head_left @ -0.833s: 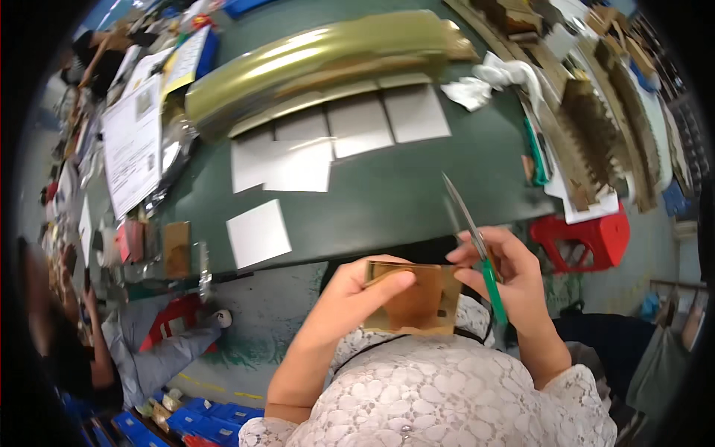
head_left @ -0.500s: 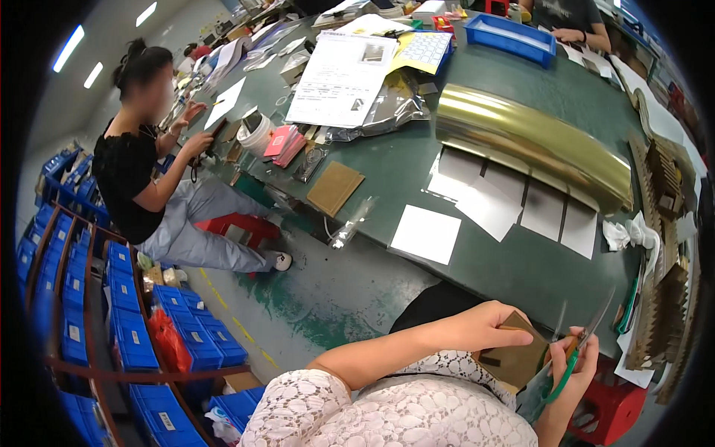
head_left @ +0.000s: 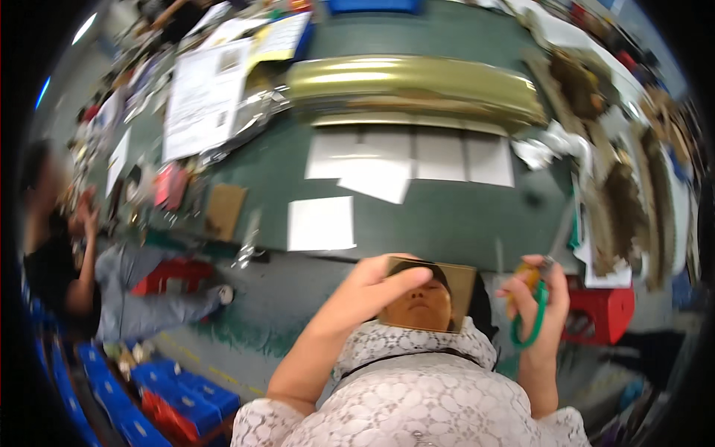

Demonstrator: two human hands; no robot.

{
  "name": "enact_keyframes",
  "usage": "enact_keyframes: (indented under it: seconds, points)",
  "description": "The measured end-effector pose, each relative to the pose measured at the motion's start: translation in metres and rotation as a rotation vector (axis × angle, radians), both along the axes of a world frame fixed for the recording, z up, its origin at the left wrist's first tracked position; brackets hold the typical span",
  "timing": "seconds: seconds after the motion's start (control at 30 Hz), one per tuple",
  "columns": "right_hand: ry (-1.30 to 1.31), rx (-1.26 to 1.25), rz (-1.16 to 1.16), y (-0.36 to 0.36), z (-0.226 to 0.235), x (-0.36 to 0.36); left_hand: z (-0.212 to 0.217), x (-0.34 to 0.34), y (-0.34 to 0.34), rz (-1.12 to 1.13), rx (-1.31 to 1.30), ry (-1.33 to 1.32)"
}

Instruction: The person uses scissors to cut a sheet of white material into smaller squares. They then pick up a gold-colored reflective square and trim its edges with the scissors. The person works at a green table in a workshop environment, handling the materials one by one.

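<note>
My left hand [head_left: 354, 298] grips a thin, square mirror-finish gold plate [head_left: 463, 292] by its left side, the thumb lying across its shiny face. The plate is held in front of my chest, below the table edge. Off to its right, apart from it, my right hand [head_left: 550, 302] is closed on scissors with a green handle loop [head_left: 538, 322]. Something orange-yellow [head_left: 531, 277] shows between the fingers of that hand; its kind is unclear. The scissor blades are blurred. A white square sheet [head_left: 320, 225] lies on the table's near edge beyond my left hand.
A gold foil roll [head_left: 410, 93] lies across the green table [head_left: 432, 216], with white sheets [head_left: 447, 158] before it. Papers [head_left: 205, 100] lie left, brown serrated strips [head_left: 622, 205] right. A red stool [head_left: 599, 313] stands at right; blue bins [head_left: 190, 391] and a seated person [head_left: 59, 261] are left.
My view has swung to the right. The plate has been tilted up so its mirror face shows, and my right hand with the scissors now stands farther from it.
</note>
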State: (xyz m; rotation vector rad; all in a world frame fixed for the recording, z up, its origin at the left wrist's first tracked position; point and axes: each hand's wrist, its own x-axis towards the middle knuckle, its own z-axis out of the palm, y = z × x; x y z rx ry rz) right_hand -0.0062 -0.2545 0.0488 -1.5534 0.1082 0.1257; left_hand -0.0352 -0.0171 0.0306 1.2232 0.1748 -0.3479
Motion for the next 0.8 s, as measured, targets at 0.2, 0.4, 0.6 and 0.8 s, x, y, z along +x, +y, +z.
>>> enact_keyframes:
  seconds: [0.2,0.4,0.6,0.8]
  points:
    - [0.011,0.077,0.062,-0.002,0.004,0.0,-0.003,0.001,-0.004,-0.001,0.062,0.073]
    - [0.01,0.049,0.209,-0.008,0.002,0.001,0.002,0.0,-0.006,-0.115,0.067,0.042]
    - [-0.055,-0.033,0.37,-0.008,0.006,0.003,0.009,0.003,-0.011,-0.237,0.059,0.043]
    - [-0.01,-0.046,0.387,-0.013,-0.001,0.001,0.008,0.007,-0.014,-0.274,0.076,0.061]
